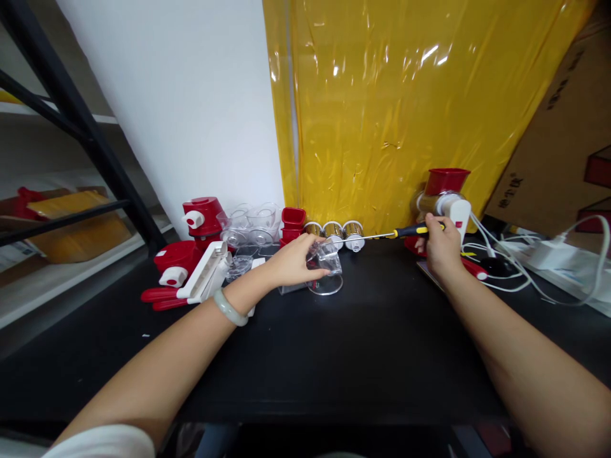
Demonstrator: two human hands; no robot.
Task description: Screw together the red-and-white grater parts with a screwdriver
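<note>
My right hand [440,251] is closed around the black-and-yellow handle of a screwdriver [403,231]. Its long metal shaft points left, and the tip end reaches the small clear plastic piece [329,257] in my left hand [298,259]. The fingers of that hand curl round the piece; whether it is a bag or a rigid part I cannot tell. Just below it a clear round disc [327,286] rests on the black table [363,356]. Behind it stand several metal grater drums [333,230] and a red hopper [293,219].
At left lie red bases [177,257], white arms with red handles [205,277] and clear cups [261,219]. An assembled red-and-white grater [449,197] stands at right, near white cables and a power strip [563,270]. Yellow film [405,114] covers the back.
</note>
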